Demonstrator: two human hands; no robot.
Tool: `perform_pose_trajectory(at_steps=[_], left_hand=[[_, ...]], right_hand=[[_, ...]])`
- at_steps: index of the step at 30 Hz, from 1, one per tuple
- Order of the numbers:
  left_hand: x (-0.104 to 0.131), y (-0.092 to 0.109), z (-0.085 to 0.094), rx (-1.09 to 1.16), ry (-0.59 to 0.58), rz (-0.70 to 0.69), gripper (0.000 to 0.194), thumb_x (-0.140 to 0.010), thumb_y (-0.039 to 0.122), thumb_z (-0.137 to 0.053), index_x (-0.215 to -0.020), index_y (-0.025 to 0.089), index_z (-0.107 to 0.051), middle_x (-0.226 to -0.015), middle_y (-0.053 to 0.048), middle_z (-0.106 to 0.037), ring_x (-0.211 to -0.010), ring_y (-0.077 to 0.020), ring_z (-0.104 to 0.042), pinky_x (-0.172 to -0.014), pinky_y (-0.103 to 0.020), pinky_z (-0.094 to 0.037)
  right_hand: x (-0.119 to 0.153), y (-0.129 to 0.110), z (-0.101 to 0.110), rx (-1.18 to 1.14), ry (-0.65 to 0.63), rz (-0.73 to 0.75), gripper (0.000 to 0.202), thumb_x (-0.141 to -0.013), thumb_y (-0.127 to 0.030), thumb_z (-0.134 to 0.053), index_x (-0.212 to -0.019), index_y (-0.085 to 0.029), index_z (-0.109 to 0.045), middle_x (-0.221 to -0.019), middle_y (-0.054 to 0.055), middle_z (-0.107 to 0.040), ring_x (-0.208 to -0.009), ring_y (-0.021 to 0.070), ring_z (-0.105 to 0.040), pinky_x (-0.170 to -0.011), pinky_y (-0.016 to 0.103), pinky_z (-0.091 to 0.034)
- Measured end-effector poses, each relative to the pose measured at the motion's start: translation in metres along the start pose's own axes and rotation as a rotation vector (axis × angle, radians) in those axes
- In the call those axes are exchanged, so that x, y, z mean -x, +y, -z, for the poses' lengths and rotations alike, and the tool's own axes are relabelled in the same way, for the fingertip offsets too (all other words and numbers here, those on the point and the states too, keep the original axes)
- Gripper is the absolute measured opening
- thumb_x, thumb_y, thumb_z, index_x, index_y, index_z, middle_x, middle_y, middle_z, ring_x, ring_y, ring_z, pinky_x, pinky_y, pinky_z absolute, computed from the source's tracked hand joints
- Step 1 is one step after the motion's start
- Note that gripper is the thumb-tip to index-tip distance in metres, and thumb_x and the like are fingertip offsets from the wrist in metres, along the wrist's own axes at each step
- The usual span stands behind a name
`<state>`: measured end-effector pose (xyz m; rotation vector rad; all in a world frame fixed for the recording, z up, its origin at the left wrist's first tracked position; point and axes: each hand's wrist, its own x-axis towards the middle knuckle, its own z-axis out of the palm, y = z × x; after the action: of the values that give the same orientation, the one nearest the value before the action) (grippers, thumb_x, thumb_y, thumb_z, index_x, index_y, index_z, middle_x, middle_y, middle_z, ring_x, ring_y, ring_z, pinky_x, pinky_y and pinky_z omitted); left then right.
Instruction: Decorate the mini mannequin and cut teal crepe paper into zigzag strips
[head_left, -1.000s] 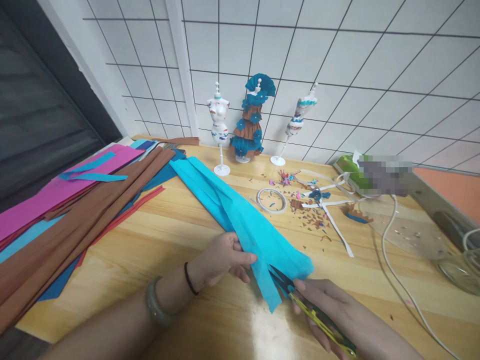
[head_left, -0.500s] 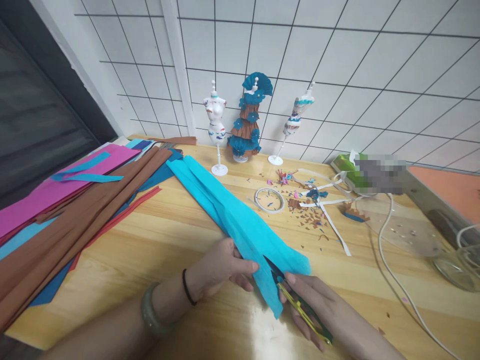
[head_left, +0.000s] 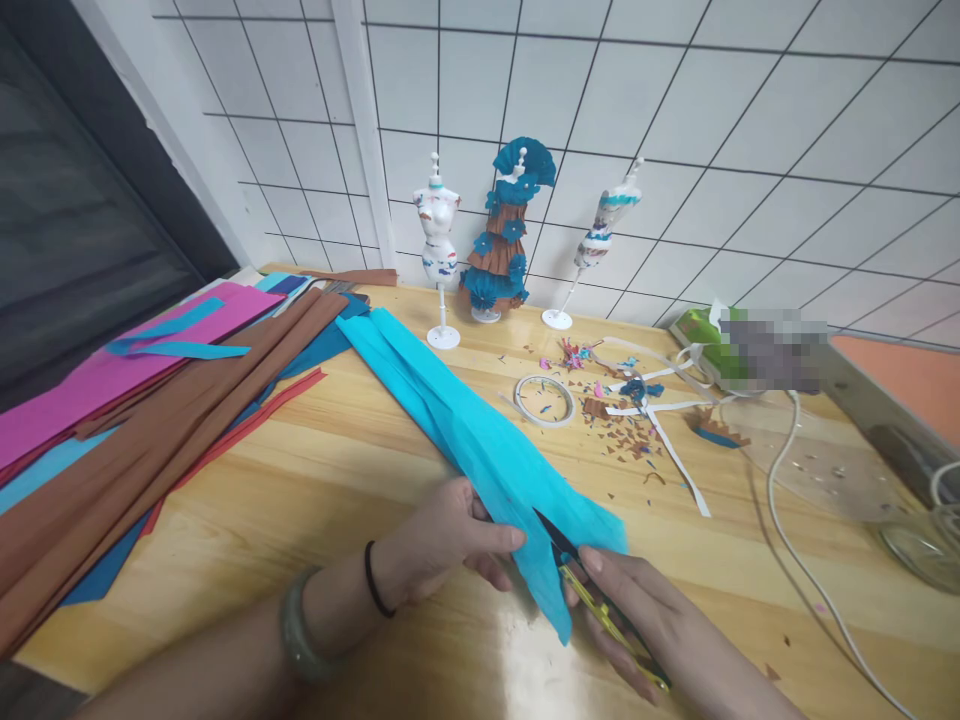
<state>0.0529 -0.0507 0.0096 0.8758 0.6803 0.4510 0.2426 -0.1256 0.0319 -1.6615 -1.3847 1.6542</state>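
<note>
Turquoise sheet [head_left: 472, 415]: lay long, creased, part-slit. Was pinched by left hand [head_left: 451, 535], met by scissors [head_left: 600, 612] gripped in right hand [head_left: 643, 597].

Turquoise paper [head_left: 480, 435] — slit at near end; yellow-handled scissors [head_left: 585, 597] — in slit.

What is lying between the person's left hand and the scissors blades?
In the head view, a narrow part of the turquoise sheet lies between the left hand and the scissors blades.

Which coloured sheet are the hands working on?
The turquoise sheet, pinched by the left hand; the right hand holds scissors at its near end. Neither touches the brown sheet or pink sheet.
</note>
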Motion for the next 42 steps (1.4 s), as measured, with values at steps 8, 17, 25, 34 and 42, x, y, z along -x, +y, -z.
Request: perform_pose_trajectory(at_steps=[8, 17, 25, 34, 42], left_hand=[[-0.001, -0.002, 0.002, 0.003, -0.017, -0.021, 0.030, -0.067, 0.026, -0.071, -0.091, 0.008, -0.065, -0.086, -0.013, -0.069, -0.065, -0.0141, -0.064, -0.048, -0.017, -0.050], [0.000, -0.003, 0.001, 0.029, -0.025, -0.036, 0.031, -0.067, 0.026, -0.071, -0.092, 0.008, -0.066, -0.086, -0.012, -0.069, -0.065, -0.0138, -0.064, -0.047, -0.016, -0.050], [-0.001, -0.002, 0.000, 0.018, -0.016, -0.027, 0.030, -0.066, 0.027, -0.072, -0.090, 0.008, -0.066, -0.086, -0.012, -0.069, -0.064, -0.0130, -0.063, -0.048, -0.017, -0.050], [0.000, -0.001, 0.000, 0.008, -0.004, -0.019, 0.033, -0.065, 0.029, -0.073, -0.090, 0.009, -0.066, -0.086, -0.011, -0.069, -0.065, -0.0132, -0.062, -0.047, -0.017, -0.049], [-0.002, -0.004, 0.001, 0.006, -0.027, -0.026, 0.032, -0.065, 0.030, -0.073, -0.089, 0.010, -0.067, -0.086, -0.011, -0.069, -0.065, -0.0130, -0.063, -0.048, -0.017, -0.050]], right_hand=[[0.003, -0.004, 0.000, -0.023, -0.006, -0.035, 0.048, -0.087, -0.059, -0.033, -0.073, -0.020, -0.056, -0.037, -0.007, -0.041, -0.040, 0.0109, -0.037, -0.061, 0.025, -0.041], [-0.001, 0.003, -0.001, -0.025, -0.009, -0.022, 0.051, -0.087, -0.061, -0.028, -0.073, -0.019, -0.054, -0.037, -0.008, -0.041, -0.034, 0.0088, -0.033, -0.049, 0.024, -0.035], [-0.002, 0.007, -0.003, -0.067, -0.011, -0.013, 0.050, -0.087, -0.061, -0.030, -0.070, -0.019, -0.051, -0.038, -0.008, -0.041, -0.031, 0.0070, -0.031, -0.045, 0.022, -0.033], [-0.004, 0.007, -0.004, -0.086, -0.021, -0.009, 0.049, -0.086, -0.062, -0.033, -0.066, -0.019, -0.047, -0.037, -0.009, -0.040, -0.030, 0.0059, -0.029, -0.042, 0.022, -0.029], [-0.002, 0.001, -0.004, -0.052, -0.017, 0.000, 0.049, -0.088, -0.059, -0.029, -0.069, -0.020, -0.051, -0.036, -0.008, -0.040, -0.036, 0.0104, -0.035, -0.054, 0.024, -0.040]])
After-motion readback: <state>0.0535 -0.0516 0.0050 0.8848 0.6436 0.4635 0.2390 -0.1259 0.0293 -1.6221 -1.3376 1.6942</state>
